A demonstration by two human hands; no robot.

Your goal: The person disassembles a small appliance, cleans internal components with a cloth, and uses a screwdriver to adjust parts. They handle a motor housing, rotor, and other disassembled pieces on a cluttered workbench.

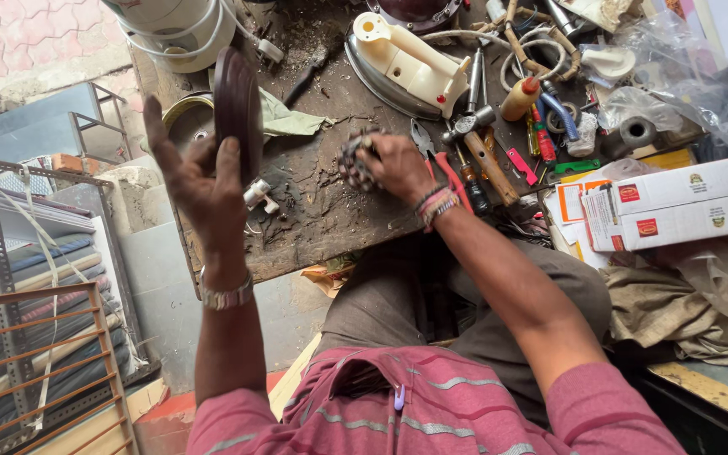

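Nearest: lap in brown trousers and a striped pink shirt, seated at the near edge of a dark, grimy wooden worktop [322, 211]. Left hand [200, 181] raised above the worktop's left corner, fingers closed on the rim of a dark maroon disc [238, 109] held on edge. Right hand [393, 167] low over the worktop centre, fingers gripping a small motor armature [355, 162] just off the surface. Bare patch of worktop only around that hand. Just right: pliers with red handles [440, 160], hammer [482, 139], screwdrivers. Farther: cream iron body [406, 63] on its soleplate, green cloth [288, 122], small squeeze bottle [522, 97], tangled cords. Right edge crowded with white cartons [676, 206] and plastic bags. Left of worktop: drop to metal racks [10, 278], pink paved ground beyond.
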